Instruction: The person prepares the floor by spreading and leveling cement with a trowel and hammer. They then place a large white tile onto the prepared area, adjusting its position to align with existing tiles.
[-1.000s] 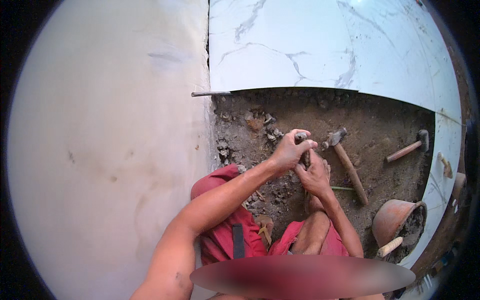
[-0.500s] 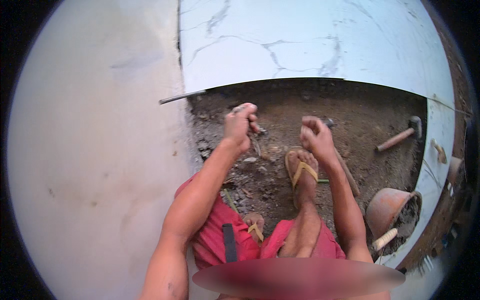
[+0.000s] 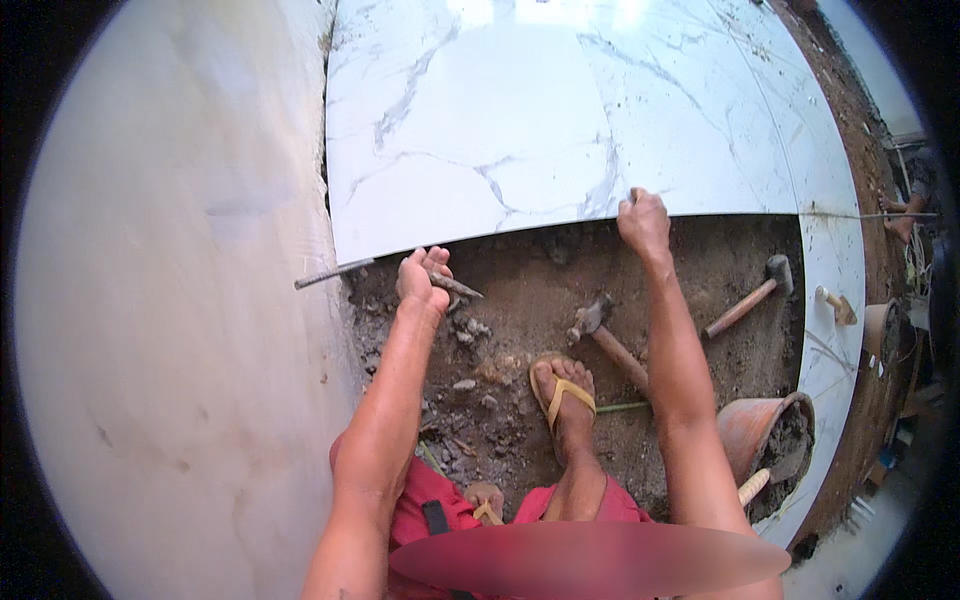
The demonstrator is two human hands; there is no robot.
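My left hand (image 3: pixel 423 278) holds a pointed metal chisel (image 3: pixel 458 285) at the near edge of a white marble-patterned tile (image 3: pixel 530 120), beside a metal rod (image 3: pixel 322 276) under the tile's corner. My right hand (image 3: pixel 643 220) is closed on that tile's edge farther right, fingertips hidden, so what it grips is unclear. Below lies exposed dirt with rubble (image 3: pixel 470 400), a hammer (image 3: pixel 620 355) by my sandaled foot (image 3: pixel 565 400) and a second hammer (image 3: pixel 745 305) to the right.
A pale smooth surface (image 3: pixel 180 330) fills the left. At the right are a bucket of mortar (image 3: pixel 740 435), a light handle (image 3: pixel 753 486) below it, a trowel (image 3: pixel 840 308) on the narrow tile strip, another bucket (image 3: pixel 880 330) and another person's bare feet (image 3: pixel 900 218).
My hands were together on an object over the dirt; now they are apart, the left carrying the chisel leftward, the right moved up to the tile edge. The view has shifted toward the tiles.
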